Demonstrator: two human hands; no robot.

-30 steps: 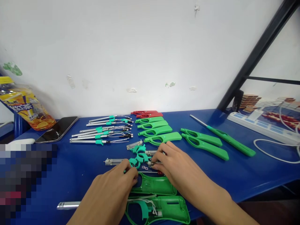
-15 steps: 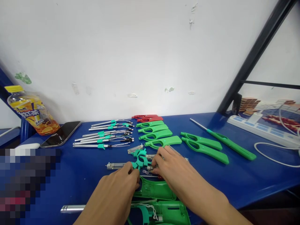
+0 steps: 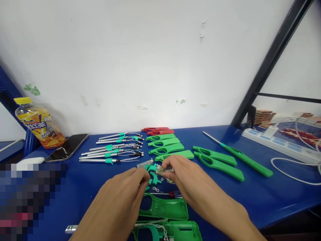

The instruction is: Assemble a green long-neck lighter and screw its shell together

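Observation:
Between thumb and fingers, my right hand (image 3: 190, 177) pinches a clear part with a whitish end (image 3: 159, 169). My left hand (image 3: 122, 194) is closed beside the teal plastic pieces (image 3: 153, 177); anything within its fingers is hidden. Below the hands lie an open green shell half (image 3: 170, 208) and a second green shell (image 3: 187, 230) with white wires and a teal piece. A screwdriver with a red and clear handle (image 3: 173, 194) lies just above the upper shell. One clear tank part (image 3: 144, 163) rests behind the teal pieces.
Metal tubes with wires (image 3: 110, 155) lie at the back left, near a phone (image 3: 67, 147) and a bottle (image 3: 41, 125). Green handle shells (image 3: 220, 165), red ones (image 3: 159, 130) and a whole green lighter (image 3: 247, 160) are behind and right. A power strip (image 3: 281, 145) stands at the right.
My right hand has lifted a clear part up from the pile. My left hand has shifted slightly left and up, now closed near the teal pieces. The view has tilted slightly.

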